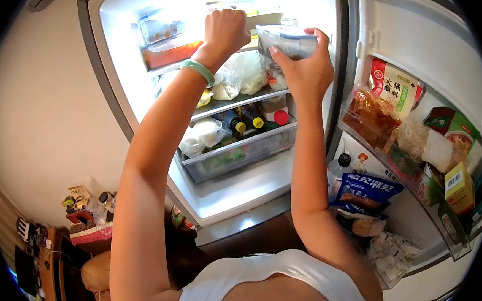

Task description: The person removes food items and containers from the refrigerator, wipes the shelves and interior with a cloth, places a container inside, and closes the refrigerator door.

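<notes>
My left hand [226, 31], a green bangle [197, 71] at its wrist, reaches into the upper part of the open fridge [94, 27]. Its fingers are curled, and whatever may be in them is hidden behind the knuckles. In my right hand [308, 66] is a clear plastic container [283, 36] with a blue edge, gripped between thumb and fingers at the right of the upper shelf. Something dark shows at its bottom. Left of my left hand sit a clear box [161, 26] and a container with orange-red contents [173, 54].
White plastic bags [242, 73] fill the middle shelf. Below, dark bottles [251, 116] with yellow caps and a clear drawer [241, 153] show. The fridge door [409, 13] stands open at right, its racks holding packets, a yellow box [458, 189] and a blue bag [367, 189].
</notes>
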A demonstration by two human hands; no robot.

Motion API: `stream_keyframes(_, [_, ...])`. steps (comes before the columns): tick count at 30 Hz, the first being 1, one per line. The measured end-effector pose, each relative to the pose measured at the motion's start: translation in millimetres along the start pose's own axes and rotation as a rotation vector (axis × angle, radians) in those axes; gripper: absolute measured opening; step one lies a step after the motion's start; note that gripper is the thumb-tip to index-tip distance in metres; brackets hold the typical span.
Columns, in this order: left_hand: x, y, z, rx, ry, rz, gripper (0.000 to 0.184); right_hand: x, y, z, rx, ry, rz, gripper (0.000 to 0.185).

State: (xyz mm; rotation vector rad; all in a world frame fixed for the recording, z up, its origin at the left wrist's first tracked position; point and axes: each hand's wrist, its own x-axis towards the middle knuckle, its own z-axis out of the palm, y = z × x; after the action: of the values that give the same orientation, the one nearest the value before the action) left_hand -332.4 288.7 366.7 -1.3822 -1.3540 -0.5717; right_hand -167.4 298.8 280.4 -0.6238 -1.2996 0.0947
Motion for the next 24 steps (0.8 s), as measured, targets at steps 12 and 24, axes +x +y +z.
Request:
stream_keyframes(12, [8.5,11.4,1.4,-0.037,-0.006,-0.009,0.021,19.9,-1.1,-4.9,-0.186,-0.036,0.050,0.070])
stream_keyframes(24, [-3.1,33.3,-17.6,-0.068,-0.040,0.007,0.024,2.9,5.0,0.2,-0.124,-0.042,0.003,0.065])
